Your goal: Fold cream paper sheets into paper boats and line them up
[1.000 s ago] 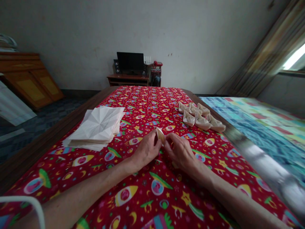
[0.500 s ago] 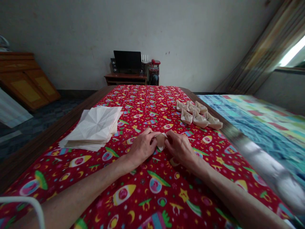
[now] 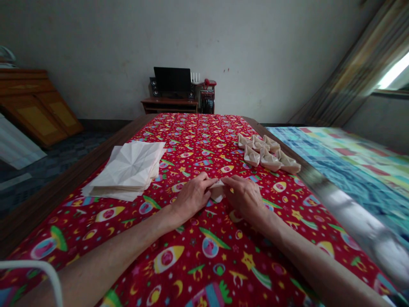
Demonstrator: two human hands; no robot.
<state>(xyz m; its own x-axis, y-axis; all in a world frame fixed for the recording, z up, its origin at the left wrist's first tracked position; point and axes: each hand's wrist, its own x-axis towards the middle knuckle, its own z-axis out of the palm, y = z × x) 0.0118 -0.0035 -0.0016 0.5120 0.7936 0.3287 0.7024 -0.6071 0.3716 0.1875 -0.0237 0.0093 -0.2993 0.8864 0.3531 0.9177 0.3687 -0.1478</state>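
Observation:
A small cream piece of folded paper lies low on the red patterned tablecloth between my two hands. My left hand pinches its left side with fingers closed. My right hand pinches its right side in the same way. Most of the paper is hidden by my fingers. Both forearms rest on the cloth.
A stack of creased white paper sheets lies at the left. Several folded paper boats sit at the far right near the table's edge. A bed with a chequered cover adjoins on the right. A desk with a monitor stands at the wall.
The folded paper stood upright between my fingertips; now it is lowered and pressed flat toward the cloth, with both hands closer over it.

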